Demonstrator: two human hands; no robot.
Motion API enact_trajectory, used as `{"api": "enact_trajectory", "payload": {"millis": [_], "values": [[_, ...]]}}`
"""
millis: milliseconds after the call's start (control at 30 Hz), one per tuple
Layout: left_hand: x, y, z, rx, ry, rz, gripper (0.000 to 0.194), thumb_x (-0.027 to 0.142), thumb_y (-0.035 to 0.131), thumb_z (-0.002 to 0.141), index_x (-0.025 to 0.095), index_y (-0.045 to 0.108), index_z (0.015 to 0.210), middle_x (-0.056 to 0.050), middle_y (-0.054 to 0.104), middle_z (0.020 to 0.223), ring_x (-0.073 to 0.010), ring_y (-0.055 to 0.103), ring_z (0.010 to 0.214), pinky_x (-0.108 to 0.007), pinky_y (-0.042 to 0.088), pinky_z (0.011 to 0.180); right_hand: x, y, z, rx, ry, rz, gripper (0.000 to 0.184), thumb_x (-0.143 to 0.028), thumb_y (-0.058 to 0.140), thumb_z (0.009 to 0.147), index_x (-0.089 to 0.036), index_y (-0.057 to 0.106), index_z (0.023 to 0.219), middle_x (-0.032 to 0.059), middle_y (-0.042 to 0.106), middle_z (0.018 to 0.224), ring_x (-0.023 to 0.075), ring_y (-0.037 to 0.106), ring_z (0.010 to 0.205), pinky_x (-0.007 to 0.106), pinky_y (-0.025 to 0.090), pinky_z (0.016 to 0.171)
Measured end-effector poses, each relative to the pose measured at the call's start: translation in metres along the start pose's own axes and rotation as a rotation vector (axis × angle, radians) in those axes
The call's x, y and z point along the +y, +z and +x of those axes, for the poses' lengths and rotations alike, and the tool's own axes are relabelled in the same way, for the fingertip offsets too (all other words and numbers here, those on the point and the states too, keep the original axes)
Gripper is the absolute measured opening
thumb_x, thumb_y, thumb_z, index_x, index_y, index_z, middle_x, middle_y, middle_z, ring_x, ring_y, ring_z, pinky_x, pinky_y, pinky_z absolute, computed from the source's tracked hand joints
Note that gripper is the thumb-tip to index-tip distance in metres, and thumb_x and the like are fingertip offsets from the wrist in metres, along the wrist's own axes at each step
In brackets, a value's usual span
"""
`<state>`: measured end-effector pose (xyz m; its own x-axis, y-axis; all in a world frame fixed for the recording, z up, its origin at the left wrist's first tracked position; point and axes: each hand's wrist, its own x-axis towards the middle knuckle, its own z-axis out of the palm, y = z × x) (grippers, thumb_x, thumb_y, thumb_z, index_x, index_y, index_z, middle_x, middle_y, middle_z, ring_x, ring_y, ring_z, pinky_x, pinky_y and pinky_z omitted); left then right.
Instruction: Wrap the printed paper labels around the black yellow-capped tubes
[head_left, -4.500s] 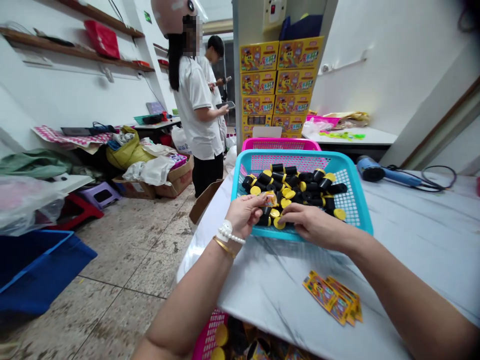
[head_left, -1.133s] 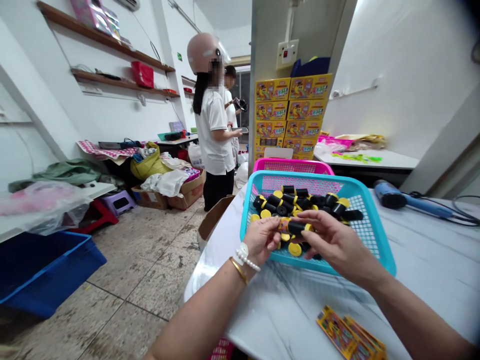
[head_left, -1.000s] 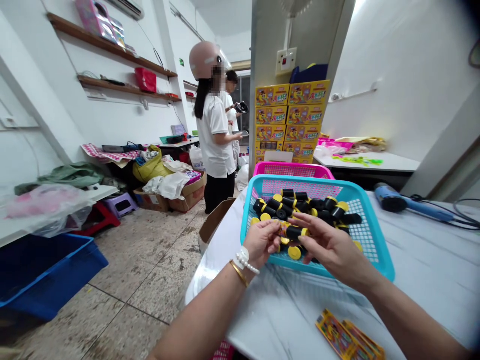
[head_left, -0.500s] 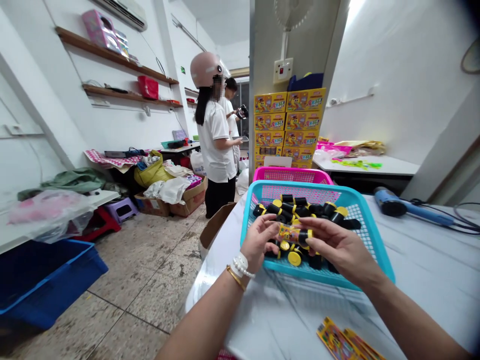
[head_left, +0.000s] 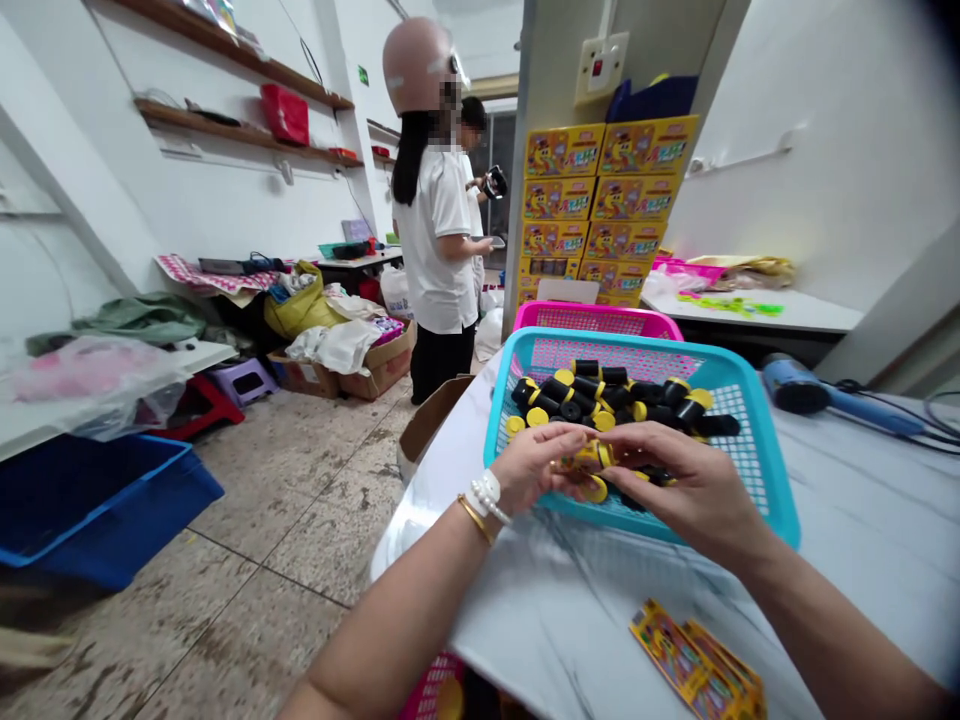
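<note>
Over the near side of a turquoise basket [head_left: 780,495], my left hand [head_left: 534,465] and my right hand [head_left: 686,478] meet at a small canister [head_left: 589,458]. Yellow printed wrap and a yellow end show on it; fingers cover much of the rest. My left fingers are closed around the wrapped part. At the other end, my right thumb and fingertips pinch it. Below and behind lie several black canisters [head_left: 622,398] with yellow caps, loose in the basket. A small stack of flat yellow printed sleeves [head_left: 694,655] rests on the marble-patterned table [head_left: 555,620] near my right forearm.
A blue heat gun [head_left: 802,385] with a cable lies right of the basket. Behind stand a pink basket [head_left: 600,318] and stacked yellow boxes [head_left: 559,200]. Two people in white shirts [head_left: 442,240] stand beyond the table. A blue bin [head_left: 112,510] sits at left.
The canister has turned in my hands, hiding more of its black part, and my hands have drawn closer together. The view has tilted down, showing more of the table front.
</note>
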<state>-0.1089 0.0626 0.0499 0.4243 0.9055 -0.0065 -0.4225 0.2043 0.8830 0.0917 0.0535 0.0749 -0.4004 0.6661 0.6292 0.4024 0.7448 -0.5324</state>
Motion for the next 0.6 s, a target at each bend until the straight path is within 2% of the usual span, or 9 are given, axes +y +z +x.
{"api": "enact_trajectory", "payload": {"millis": [100, 200, 267, 367, 467, 533, 600], "values": [[0.001, 0.0, 0.001, 0.027, 0.019, 0.068, 0.06, 0.052, 0.091, 0.057, 0.011, 0.067, 0.094, -0.004, 0.07, 0.074, -0.0124, 0.065, 0.053, -0.022, 0.049, 0.048, 0.002, 0.001, 0.0, 0.057, -0.058, -0.025, 0.02, -0.023, 0.072, 0.086, -0.026, 0.076, 0.106, 0.0067, 0.072, 0.107, 0.0203, 0.072, 0.094, 0.031, 0.062, 0.08], [-0.001, 0.006, 0.0, 0.054, 0.154, 0.172, 0.057, 0.055, 0.088, 0.062, 0.01, 0.068, 0.091, -0.001, 0.066, 0.064, -0.0088, 0.061, 0.053, -0.02, 0.048, 0.051, 0.005, 0.004, -0.002, 0.056, 0.021, 0.022, 0.022, -0.024, 0.075, 0.084, -0.025, 0.076, 0.107, 0.0053, 0.072, 0.1, 0.0179, 0.073, 0.083, 0.029, 0.063, 0.072], [0.0, 0.009, -0.001, 0.048, 0.193, 0.223, 0.058, 0.056, 0.087, 0.062, 0.01, 0.069, 0.093, 0.001, 0.064, 0.061, -0.0084, 0.06, 0.053, -0.019, 0.048, 0.052, 0.006, 0.005, -0.003, 0.06, 0.077, 0.092, 0.023, -0.025, 0.077, 0.083, -0.024, 0.076, 0.106, 0.0046, 0.072, 0.096, 0.0173, 0.073, 0.079, 0.029, 0.064, 0.069], [0.005, 0.005, -0.003, -0.001, 0.125, 0.237, 0.062, 0.061, 0.084, 0.064, 0.012, 0.066, 0.097, -0.001, 0.067, 0.066, -0.0097, 0.06, 0.05, -0.02, 0.046, 0.046, 0.005, 0.008, -0.005, 0.07, 0.033, 0.067, 0.022, -0.025, 0.078, 0.082, -0.024, 0.077, 0.104, 0.0055, 0.073, 0.098, 0.0179, 0.073, 0.08, 0.03, 0.064, 0.07], [0.006, 0.0, -0.002, -0.032, 0.084, 0.251, 0.057, 0.063, 0.08, 0.067, 0.013, 0.063, 0.088, -0.001, 0.065, 0.063, -0.0093, 0.056, 0.045, -0.02, 0.042, 0.042, 0.004, 0.013, -0.006, 0.086, -0.028, -0.012, 0.022, -0.022, 0.08, 0.079, -0.025, 0.079, 0.101, 0.0066, 0.074, 0.101, 0.0192, 0.073, 0.083, 0.033, 0.064, 0.075], [0.003, 0.001, -0.001, 0.008, 0.155, 0.275, 0.049, 0.058, 0.08, 0.07, 0.014, 0.061, 0.082, 0.003, 0.06, 0.058, -0.0076, 0.053, 0.046, -0.018, 0.04, 0.043, 0.006, 0.018, -0.007, 0.134, 0.063, 0.067, 0.022, -0.024, 0.083, 0.075, -0.025, 0.08, 0.097, 0.0058, 0.076, 0.096, 0.0195, 0.073, 0.081, 0.033, 0.064, 0.074], [-0.001, 0.005, -0.001, 0.057, 0.256, 0.315, 0.044, 0.054, 0.08, 0.072, 0.015, 0.06, 0.081, 0.005, 0.057, 0.058, -0.0067, 0.053, 0.049, -0.017, 0.041, 0.046, 0.008, 0.024, -0.006, 0.173, 0.246, 0.213, 0.023, -0.029, 0.086, 0.072, -0.024, 0.081, 0.094, 0.0045, 0.077, 0.09, 0.0196, 0.073, 0.077, 0.034, 0.063, 0.072]]}}
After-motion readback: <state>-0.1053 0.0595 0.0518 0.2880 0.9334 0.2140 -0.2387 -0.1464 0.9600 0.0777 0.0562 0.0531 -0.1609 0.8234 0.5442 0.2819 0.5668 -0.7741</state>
